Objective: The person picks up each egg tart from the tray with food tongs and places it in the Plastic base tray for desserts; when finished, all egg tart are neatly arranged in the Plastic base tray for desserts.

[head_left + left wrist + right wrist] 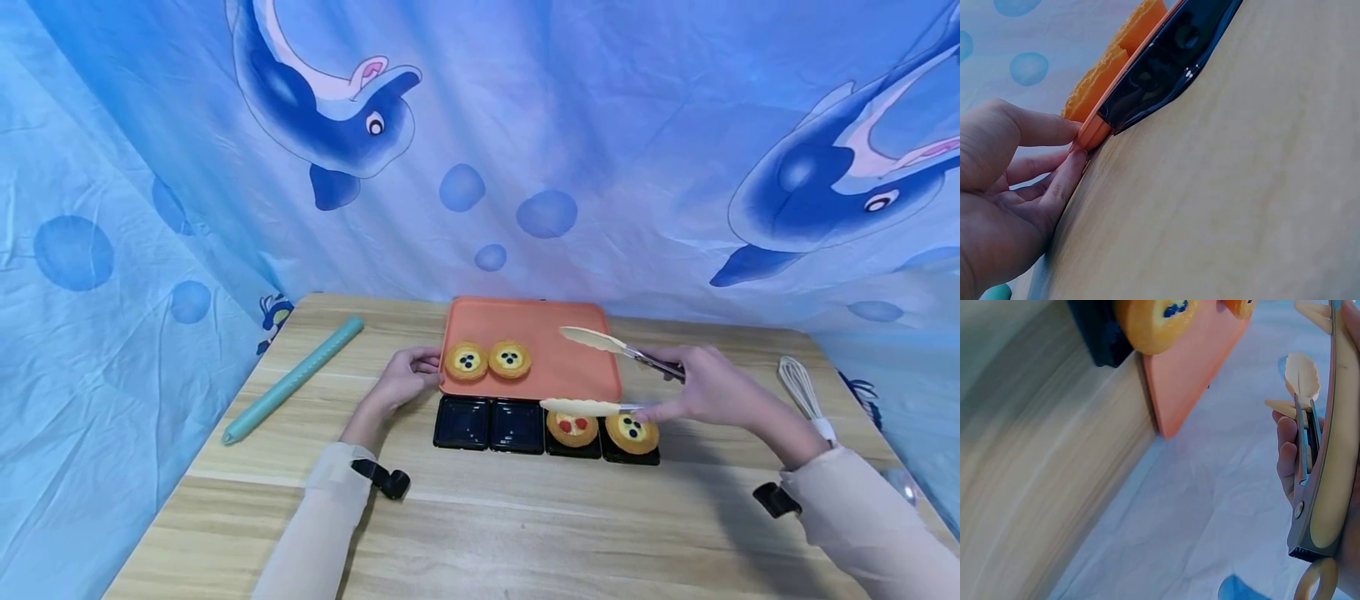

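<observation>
My left hand (408, 379) pinches the left edge of an orange tray (573, 367) between thumb and fingers, as the left wrist view shows. Two egg tarts (467, 361) topped with dark berries sit side by side on the tray's left half. My right hand (708, 387) holds food tongs (633, 353) with cream-coloured tips spread wide apart. Below the tray stands a row of black square dishes (462, 422). A tart with red pieces (572, 430) lies in the third dish, under the lower tong tip. The rightmost dish holds a dark-berry tart (632, 434), partly covered by my thumb and the tongs.
A teal rolling pin (292, 381) lies slanted on the left of the wooden table (480, 525). At the right edge lies a whisk (802, 387), with a shiny metal object (902, 485) partly behind my sleeve. A blue dolphin-print curtain (480, 150) hangs behind the table.
</observation>
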Demonstrator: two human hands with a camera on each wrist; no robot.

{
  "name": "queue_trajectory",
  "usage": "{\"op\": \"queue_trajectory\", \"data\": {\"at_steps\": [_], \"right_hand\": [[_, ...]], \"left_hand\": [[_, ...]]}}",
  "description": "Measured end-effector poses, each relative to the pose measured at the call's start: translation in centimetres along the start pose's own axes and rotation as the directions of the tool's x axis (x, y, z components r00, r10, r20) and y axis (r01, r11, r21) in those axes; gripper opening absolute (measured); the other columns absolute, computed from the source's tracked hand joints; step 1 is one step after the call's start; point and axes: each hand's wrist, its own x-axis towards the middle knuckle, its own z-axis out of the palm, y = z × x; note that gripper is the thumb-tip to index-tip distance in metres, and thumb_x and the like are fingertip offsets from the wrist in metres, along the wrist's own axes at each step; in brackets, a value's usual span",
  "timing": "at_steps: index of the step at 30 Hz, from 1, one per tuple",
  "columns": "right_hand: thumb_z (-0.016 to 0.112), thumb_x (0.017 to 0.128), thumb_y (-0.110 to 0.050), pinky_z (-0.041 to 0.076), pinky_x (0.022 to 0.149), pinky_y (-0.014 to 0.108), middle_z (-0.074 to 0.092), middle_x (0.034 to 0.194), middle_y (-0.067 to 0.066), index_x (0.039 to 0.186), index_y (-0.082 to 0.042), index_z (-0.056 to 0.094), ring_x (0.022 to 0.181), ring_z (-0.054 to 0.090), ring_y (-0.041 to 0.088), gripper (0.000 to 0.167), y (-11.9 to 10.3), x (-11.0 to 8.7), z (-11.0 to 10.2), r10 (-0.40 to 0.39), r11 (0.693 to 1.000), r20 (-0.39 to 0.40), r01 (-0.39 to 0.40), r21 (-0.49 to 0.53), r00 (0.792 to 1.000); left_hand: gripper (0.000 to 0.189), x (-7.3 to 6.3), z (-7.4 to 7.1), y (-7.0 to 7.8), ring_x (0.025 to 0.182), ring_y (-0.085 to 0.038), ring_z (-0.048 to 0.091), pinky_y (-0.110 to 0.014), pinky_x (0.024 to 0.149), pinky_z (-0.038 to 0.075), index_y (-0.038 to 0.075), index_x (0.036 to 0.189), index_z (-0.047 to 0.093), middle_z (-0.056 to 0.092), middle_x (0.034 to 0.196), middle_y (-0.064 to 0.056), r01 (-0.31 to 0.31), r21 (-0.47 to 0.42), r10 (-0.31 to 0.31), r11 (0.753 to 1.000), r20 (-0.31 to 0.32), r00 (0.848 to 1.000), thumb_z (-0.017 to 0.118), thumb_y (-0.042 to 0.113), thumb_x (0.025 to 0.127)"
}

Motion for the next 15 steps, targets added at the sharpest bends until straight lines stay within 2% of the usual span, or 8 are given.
{"op": "queue_trajectory", "data": {"at_steps": [2, 3, 5, 6, 7, 10, 15], "right_hand": [[0.087, 0.067, -0.056, 0.046, 0.063, 0.035, 0.071, 0.101, 0.016, 0.138, 0.001, 0.057, 0.052, 0.037, 0.006, 0.097, -0.2, 0.9, 0.1, 0.013, 1.000, 0.017, -0.013, 0.007, 1.000], [0.086, 0.067, -0.057, 0.043, 0.059, 0.034, 0.070, 0.090, 0.013, 0.139, 0.000, 0.055, 0.048, 0.028, 0.007, 0.097, -0.3, 1.4, 0.3, 0.022, 1.000, 0.030, -0.023, 0.017, 0.999], [0.085, 0.067, -0.060, 0.038, 0.052, 0.030, 0.056, 0.064, 0.001, 0.142, -0.002, 0.053, 0.045, 0.020, 0.006, 0.100, -0.5, 2.5, 0.6, 0.043, 0.999, 0.054, -0.044, 0.030, 0.998], [0.084, 0.067, -0.061, 0.035, 0.049, 0.030, 0.047, 0.060, -0.003, 0.143, -0.003, 0.053, 0.044, 0.017, 0.006, 0.101, -0.6, 3.0, 0.8, 0.055, 0.997, 0.068, -0.058, 0.041, 0.996], [0.085, 0.067, -0.060, 0.034, 0.048, 0.030, 0.041, 0.058, -0.005, 0.144, -0.003, 0.052, 0.043, 0.016, 0.007, 0.101, -0.7, 3.5, 1.0, 0.063, 0.996, 0.080, -0.067, 0.054, 0.995], [0.085, 0.066, -0.060, 0.037, 0.053, 0.031, 0.043, 0.060, -0.003, 0.143, -0.004, 0.053, 0.045, 0.019, 0.008, 0.100, -0.9, 5.1, 1.8, 0.049, 0.995, 0.092, -0.057, 0.081, 0.995], [0.088, 0.068, -0.051, 0.038, 0.052, 0.031, 0.043, 0.058, -0.005, 0.141, -0.002, 0.054, 0.045, 0.024, 0.008, 0.095, -0.7, 7.1, 3.1, 0.014, 0.994, 0.107, -0.026, 0.105, 0.994]], "left_hand": [[0.048, -0.1, 0.0, 0.0, 0.100, -0.028, 0.059, -0.029, 0.082, 0.051, -0.009, 0.134, 0.054, 0.059, 0.113, -0.020, -0.004, -0.003, 0.004, 1.000, -0.001, 1.000, 0.068, -0.005, 0.088], [0.048, -0.1, 0.0, 0.0, 0.100, -0.029, 0.059, -0.028, 0.082, 0.051, -0.009, 0.134, 0.054, 0.059, 0.113, -0.021, -0.008, -0.004, 0.008, 1.000, 0.000, 1.000, 0.068, -0.005, 0.088], [0.048, -0.2, 0.0, 0.0, 0.101, -0.029, 0.059, -0.028, 0.083, 0.051, -0.009, 0.133, 0.054, 0.059, 0.114, -0.021, -0.008, -0.006, 0.008, 1.000, -0.001, 1.000, 0.068, -0.005, 0.088], [0.048, -0.2, 0.0, 0.1, 0.101, -0.030, 0.058, -0.029, 0.083, 0.051, -0.008, 0.133, 0.055, 0.059, 0.114, -0.021, -0.002, -0.009, 0.002, 1.000, -0.003, 1.000, 0.068, -0.005, 0.088], [0.048, -0.2, 0.0, 0.0, 0.101, -0.030, 0.059, -0.030, 0.084, 0.051, -0.008, 0.133, 0.055, 0.059, 0.114, -0.022, -0.004, -0.007, 0.004, 1.000, -0.003, 1.000, 0.068, -0.005, 0.088], [0.048, -0.1, -0.1, -0.2, 0.102, -0.030, 0.059, -0.030, 0.084, 0.051, -0.008, 0.133, 0.055, 0.059, 0.115, -0.021, -0.005, 0.004, 0.005, 1.000, -0.001, 1.000, 0.068, -0.004, 0.088], [0.046, 0.0, 0.0, -0.1, 0.102, -0.029, 0.059, -0.031, 0.084, 0.050, -0.007, 0.133, 0.056, 0.060, 0.115, -0.020, -0.006, 0.014, 0.006, 1.000, -0.004, 1.000, 0.069, -0.003, 0.089]]}}
